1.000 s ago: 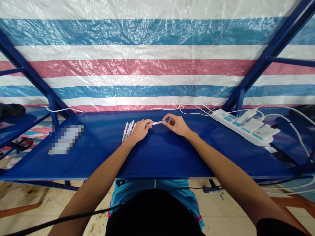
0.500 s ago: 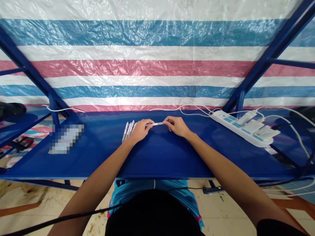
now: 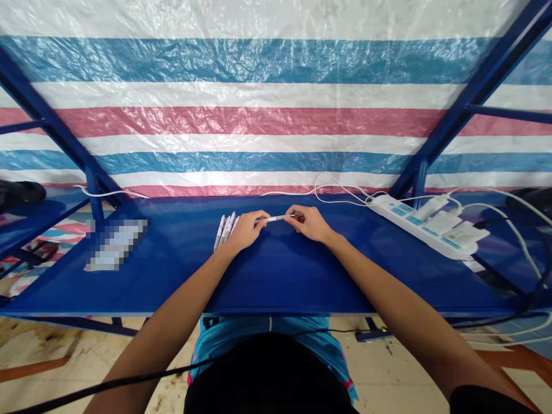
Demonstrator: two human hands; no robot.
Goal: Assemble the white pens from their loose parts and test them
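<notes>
A slim white pen point(image 3: 276, 218) with grey parts spans the gap between my hands, held roughly level just above the blue table point(image 3: 284, 276). My left hand point(image 3: 248, 229) is closed on its left end. At the right end, the fingertips of my right hand point(image 3: 308, 221) pinch it, covering part of the tip. Several more white and grey pens point(image 3: 224, 229) lie side by side on the table, just left of my left hand, which hides some of them.
A white power strip point(image 3: 425, 227) with plugged-in chargers lies at the right, its white cables point(image 3: 340, 187) trailing along the back edge. A pixelated flat object point(image 3: 116, 244) rests at the left. Striped plastic sheeting point(image 3: 259, 121) hangs behind, between blue frame posts point(image 3: 420, 178).
My right hand's fingers have shifted slightly on the pen's right end, and the pen's middle sits a little further left. The left hand and the other pens stay in place.
</notes>
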